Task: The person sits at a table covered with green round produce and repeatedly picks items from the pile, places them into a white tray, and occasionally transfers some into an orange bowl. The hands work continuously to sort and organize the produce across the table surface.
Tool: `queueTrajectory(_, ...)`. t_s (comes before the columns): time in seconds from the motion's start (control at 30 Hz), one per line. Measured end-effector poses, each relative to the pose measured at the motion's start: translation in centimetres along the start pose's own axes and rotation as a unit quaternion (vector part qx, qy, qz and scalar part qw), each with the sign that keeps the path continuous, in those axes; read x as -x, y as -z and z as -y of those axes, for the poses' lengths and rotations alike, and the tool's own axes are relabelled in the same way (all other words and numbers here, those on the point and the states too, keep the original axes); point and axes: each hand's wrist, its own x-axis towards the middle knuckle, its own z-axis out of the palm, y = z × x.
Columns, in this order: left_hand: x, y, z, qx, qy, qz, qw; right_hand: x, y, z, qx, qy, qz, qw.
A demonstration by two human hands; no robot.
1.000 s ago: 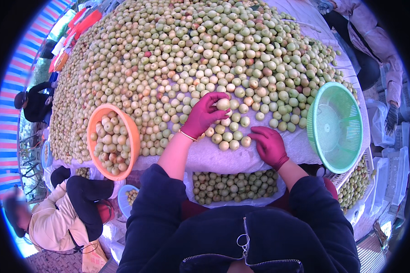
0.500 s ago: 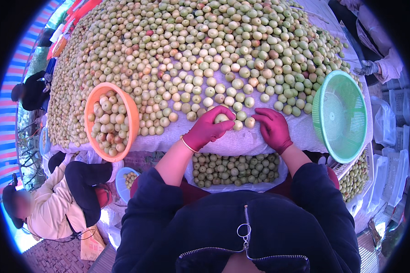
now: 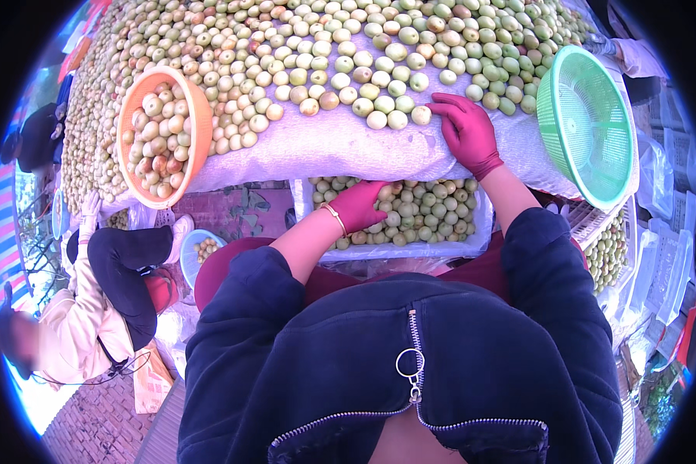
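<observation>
So our left hand (image 3: 357,209) is down in the crate (image 3: 425,251) in front of our lap, at its left end, fingers loosely bent and a bit apart over the round green fruit (image 3: 441,209) piled inside; honestly can't tell if it's got hold of one. Our right hand (image 3: 465,135) is up on the pale cloth (image 3: 317,151) just beyond the crate, pretty relaxed and open, palm down, gripping nothing we can see, index fingertip right next to a yellowish fruit (image 3: 421,115), though touching or not is hard to say. Both hands are in pinkish-red gloves. The big fruit pile (image 3: 232,73) spreads over the cloth on the far side of the crate, mostly green with some reddish ones. Beyond the crate to the left there's an orange basket (image 3: 202,127) heaped with fruit, and beyond it to the right a green basket (image 3: 605,135), tilted our way. Well left of the crate a co-worker (image 3: 77,332) in a pale top sits low, with a light blue bowl (image 3: 191,265) of fruit between them and the crate.
</observation>
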Motion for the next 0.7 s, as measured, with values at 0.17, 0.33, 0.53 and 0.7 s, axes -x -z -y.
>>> queueTrajectory(0.17, 1.0, -1.6, -0.1, -0.033, 0.029, -0.021, 0.999, 0.3, -0.2, -0.2, 0.008, 0.007, -0.009, 1.000)
queueTrajectory(0.33, 1.6, -2.9, -0.2, -0.049, 0.043, 0.003, 0.998, 0.3, -0.1, 0.0, 0.008, 0.003, -0.009, 1.000)
queueTrajectory(0.53, 0.8, -0.8, -1.6, -0.009, 0.013, -0.032, 0.999, 0.0, 0.4, 0.5, 0.003, -0.005, -0.004, 1.000)
queueTrajectory(0.7, -0.7, -0.9, -3.1, -0.090, -0.107, -0.029, 0.990, -0.2, 0.6, 0.7, -0.001, -0.008, -0.005, 1.000)
